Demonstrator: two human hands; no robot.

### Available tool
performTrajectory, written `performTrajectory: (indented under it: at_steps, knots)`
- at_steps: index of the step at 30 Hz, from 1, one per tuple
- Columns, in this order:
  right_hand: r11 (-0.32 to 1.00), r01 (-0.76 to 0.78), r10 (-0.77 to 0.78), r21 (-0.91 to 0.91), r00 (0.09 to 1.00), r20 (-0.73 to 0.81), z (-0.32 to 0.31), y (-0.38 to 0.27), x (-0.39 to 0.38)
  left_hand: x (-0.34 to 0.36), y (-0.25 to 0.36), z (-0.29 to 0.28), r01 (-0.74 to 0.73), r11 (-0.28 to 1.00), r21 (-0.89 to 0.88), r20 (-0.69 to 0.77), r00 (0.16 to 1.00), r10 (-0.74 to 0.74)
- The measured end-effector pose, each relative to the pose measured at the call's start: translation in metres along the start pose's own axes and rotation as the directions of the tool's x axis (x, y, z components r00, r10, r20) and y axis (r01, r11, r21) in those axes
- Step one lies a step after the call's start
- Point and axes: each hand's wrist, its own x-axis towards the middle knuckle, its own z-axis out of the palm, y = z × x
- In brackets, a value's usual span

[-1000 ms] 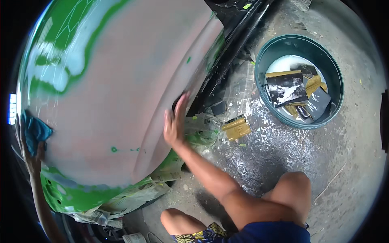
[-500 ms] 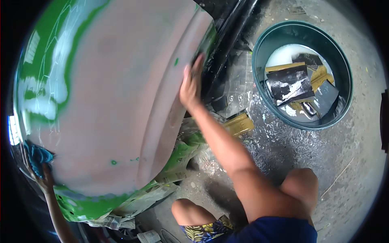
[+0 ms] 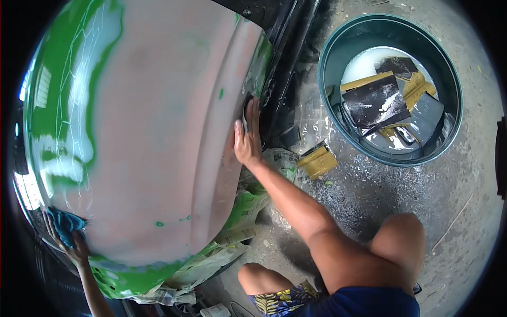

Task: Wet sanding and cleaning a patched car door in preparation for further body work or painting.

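Note:
A large curved vehicle panel (image 3: pixel 153 127), pinkish-grey with green and pale patches at its borders, fills the left half. At its near left edge my left hand (image 3: pixel 74 249) presses a crumpled teal cloth (image 3: pixel 68 226), fingers closed over it. My right hand (image 3: pixel 247 138) lies against the panel's right edge, fingers long and together. Under those fingers a dark edge of what looks like sandpaper (image 3: pixel 247 100) shows; most of it is covered by the hand.
A dark green tub (image 3: pixel 326 100) holds milky water and several dark and tan sheets (image 3: pixel 376 103). On the wet floor lies a folded tan sheet (image 3: pixel 318 161). Newspaper masking (image 3: pixel 216 261) skirts the panel's lower edge, and a black trim strip (image 3: pixel 288 63) runs along its right.
The whole view has shifted slightly. My right hand has slid a little toward me along the panel's right edge. My left hand stays on the cloth with little movement.

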Motion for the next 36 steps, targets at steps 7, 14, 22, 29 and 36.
performTrajectory:
  at_steps: [7, 14, 22, 29, 36]
  knots:
    - [0.999, 0.025, -0.022, 0.021, 0.991, -0.134, -0.023, 0.044, 0.137, 0.004, -0.002, 0.002, -0.033, 0.998, -0.048, -0.061, 0.998, 0.030]
    - [0.999, -0.023, 0.026, 0.024, 0.989, -0.144, -0.022, 0.020, 0.117, 0.006, 0.010, 0.000, -0.033, 0.999, -0.037, -0.060, 0.998, 0.031]
    - [0.979, 0.143, -0.158, -0.144, 0.983, -0.099, -0.038, 0.050, 0.163, 0.003, 0.003, 0.005, -0.011, 0.999, -0.032, -0.084, 0.996, 0.008]
    - [0.996, 0.093, -0.093, -0.006, 0.995, -0.035, -0.042, 0.029, 0.118, 0.010, 0.013, 0.000, -0.014, 1.000, -0.009, -0.051, 0.999, 0.014]
    - [0.996, 0.089, -0.091, -0.030, 0.995, -0.043, -0.029, 0.046, 0.082, 0.015, 0.027, 0.005, -0.009, 0.999, -0.038, -0.063, 0.998, 0.006]
